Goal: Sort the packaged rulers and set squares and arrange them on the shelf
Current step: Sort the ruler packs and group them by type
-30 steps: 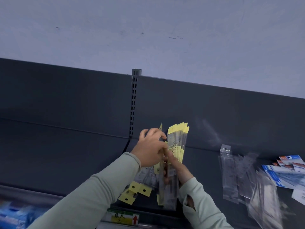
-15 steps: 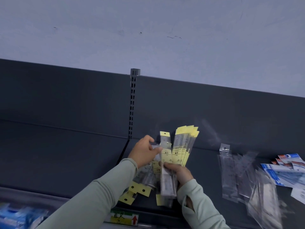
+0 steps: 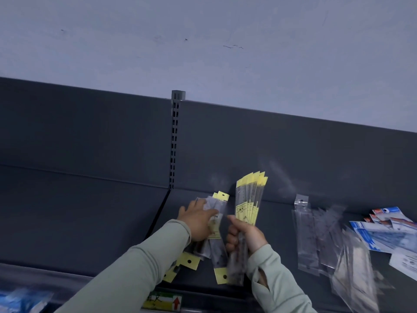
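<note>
A dark grey shelf (image 3: pixel 90 222) is carrying yellow-tagged ruler packs (image 3: pixel 216 251) at six o'clock, clear packets (image 3: pixel 316 240) at four o'clock, and blue-and-white packages (image 3: pixel 383 233) lying at three o'clock.

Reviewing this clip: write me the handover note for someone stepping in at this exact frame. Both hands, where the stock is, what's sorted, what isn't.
Right hand: closed around a fanned bundle of yellow-header rulers, held upright above the shelf.
Left hand: palm down on the loose yellow-header packs lying on the shelf; whether it grips one cannot be told.
To the right lie clear packs in an untidy heap, and beyond them blue-and-white packs.
Done: one bundle gathered in the right hand.
Left: collect the remaining yellow-header packs, sort the clear and blue heaps, line everything up on the shelf.
</note>
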Tool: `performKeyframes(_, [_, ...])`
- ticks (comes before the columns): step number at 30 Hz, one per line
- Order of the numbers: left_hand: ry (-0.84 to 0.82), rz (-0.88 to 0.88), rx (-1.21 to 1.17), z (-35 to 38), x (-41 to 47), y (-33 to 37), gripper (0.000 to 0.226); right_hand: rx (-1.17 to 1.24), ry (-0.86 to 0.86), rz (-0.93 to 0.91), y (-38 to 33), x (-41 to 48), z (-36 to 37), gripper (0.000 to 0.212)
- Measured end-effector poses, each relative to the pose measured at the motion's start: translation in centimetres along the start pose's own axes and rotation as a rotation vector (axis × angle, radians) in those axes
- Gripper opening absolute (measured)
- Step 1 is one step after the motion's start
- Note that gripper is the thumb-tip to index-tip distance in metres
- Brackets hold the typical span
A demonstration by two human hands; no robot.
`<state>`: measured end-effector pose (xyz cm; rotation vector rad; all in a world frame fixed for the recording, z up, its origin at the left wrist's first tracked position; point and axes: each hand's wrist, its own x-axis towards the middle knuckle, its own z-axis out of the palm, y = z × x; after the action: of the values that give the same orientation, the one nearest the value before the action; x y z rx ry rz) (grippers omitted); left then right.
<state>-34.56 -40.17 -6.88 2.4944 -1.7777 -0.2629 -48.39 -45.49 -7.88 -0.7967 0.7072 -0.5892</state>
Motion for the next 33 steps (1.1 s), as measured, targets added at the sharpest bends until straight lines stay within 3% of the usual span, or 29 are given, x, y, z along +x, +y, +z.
performKeyframes(3, [-0.081, 0.220, 0.096, -0.4, 0.5, -0.3, 0.056, 0.001, 0.001, 0.004, -0.2, 0.0, -0.4, 0.009])
performKeyframes(7, [-0.074, 0.279, 0.161, -1.6, 0.8, -0.5, 0.046, 0.012, 0.006, 0.007, -0.3, 0.2, -0.9, 0.009])
performKeyframes(12, [-0.025, 0.258, 0.240, -1.9, 1.3, -1.0, 0.020, 0.010, 0.007, -0.004, -0.6, 0.0, -1.4, 0.010])
performKeyframes(16, [-0.076, 0.261, 0.195, -1.9, 1.5, -1.2, 0.036, -0.002, -0.018, 0.000, -0.8, 0.1, -1.5, 0.011])
performKeyframes(23, [-0.155, 0.145, 0.244, -2.5, 1.2, -1.6, 0.015, -0.043, -0.058, -0.015, -1.1, -0.2, -1.3, 0.009])
performKeyframes(30, [-0.141, 0.074, 0.050, -2.3, 0.7, -2.5, 0.039, -0.051, -0.052, -0.019, -0.9, 0.0, -1.3, 0.010])
performKeyframes(33, [-0.212, 0.043, 0.035, -2.3, 0.7, -2.8, 0.031, -0.059, -0.044, -0.018, -0.8, 0.1, -1.1, 0.012])
